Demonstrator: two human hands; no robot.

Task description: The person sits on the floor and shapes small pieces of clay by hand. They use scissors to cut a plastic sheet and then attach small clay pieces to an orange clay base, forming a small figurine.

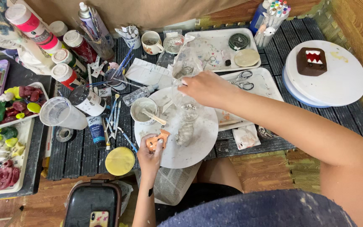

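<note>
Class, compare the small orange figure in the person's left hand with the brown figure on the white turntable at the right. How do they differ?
The orange figure is held in the left hand over the round white board; the brown figure stands alone on the white turntable, untouched. The orange one looks smaller and plain in colour; the brown one is blocky with a red mouth and white teeth. Both are small craft figures.

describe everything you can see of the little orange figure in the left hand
The orange figure is a small flat piece, clay-like and matte, with a pale patch near its middle and short stubby points along the top edge. The left hand pinches it from below and tilts it over the near-left rim of the round white board. It sits just in front of the small white cup with a stick in it. Finer detail is too small to tell.
</note>
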